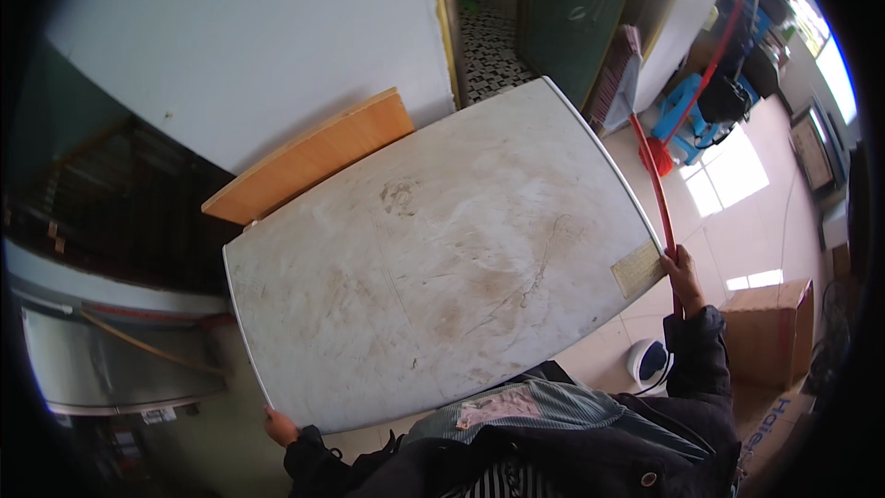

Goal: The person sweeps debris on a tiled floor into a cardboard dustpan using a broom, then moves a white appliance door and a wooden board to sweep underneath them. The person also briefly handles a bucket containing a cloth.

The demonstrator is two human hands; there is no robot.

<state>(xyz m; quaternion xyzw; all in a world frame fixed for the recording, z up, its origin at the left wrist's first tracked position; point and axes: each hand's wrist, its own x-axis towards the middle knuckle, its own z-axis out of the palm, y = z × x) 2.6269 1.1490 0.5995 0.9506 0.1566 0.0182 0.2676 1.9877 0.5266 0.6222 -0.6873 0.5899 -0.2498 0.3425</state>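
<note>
A large white rectangular panel (442,256), seemingly the top of an appliance, lies slantwise before me. Brown smudges and scratches mark its surface, and a yellowed label (637,270) sits by its right edge. My left hand (280,427) grips the near left corner, its fingers partly out of sight below. At the right edge, beside the label, my right hand (684,280) is closed with its fingertips on the rim. A red broom handle (657,180) runs along that hand; whether the hand grips the handle too is unclear. The broom head (617,83) is by the doorway.
An orange wooden board (318,152) stands behind the panel, against a white wall (263,41). Beyond is a doorway with mosaic floor tiles (487,48). To the right are blue plastic stools (674,107), a white bucket (641,356) and a cardboard box (760,332). Sheet metal (124,356) lies left.
</note>
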